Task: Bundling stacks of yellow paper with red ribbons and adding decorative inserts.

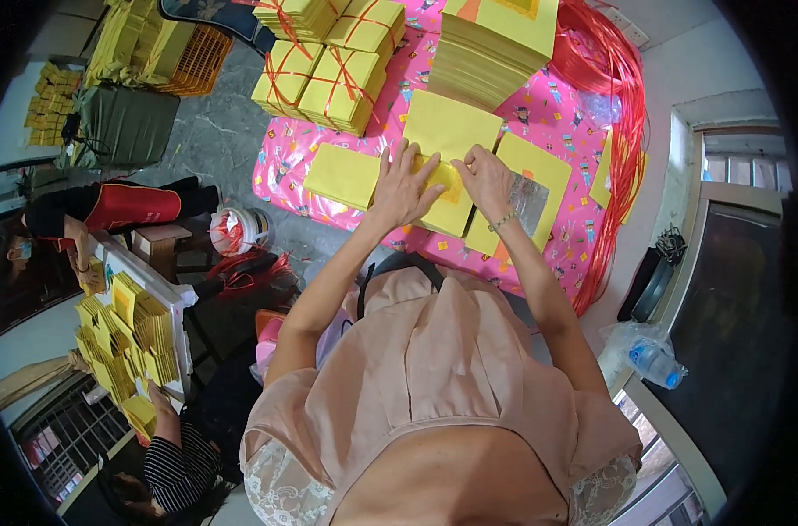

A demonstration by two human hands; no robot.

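My left hand (405, 188) lies with fingers spread on a small stack of yellow paper (449, 215) near the table's front edge. At the top of that stack, my right hand (489, 184) is closed, thumb and fingertips pinched at the paper; its palm side is hidden. Just behind both hands sits a larger yellow paper stack (452, 123). To the left of my left hand is a low yellow stack (342, 175). Beside my right hand lies a yellow sheet with orange marks and a silvery square (528, 203).
A pink patterned cloth (285, 162) covers the table. Yellow bundles tied with red ribbon (342, 83) and a tall yellow stack (491, 61) stand at the back. Red ribbon (623, 149) hangs at the right. Two people work at a white table (181, 342) on the left, near a bucket (252, 230).
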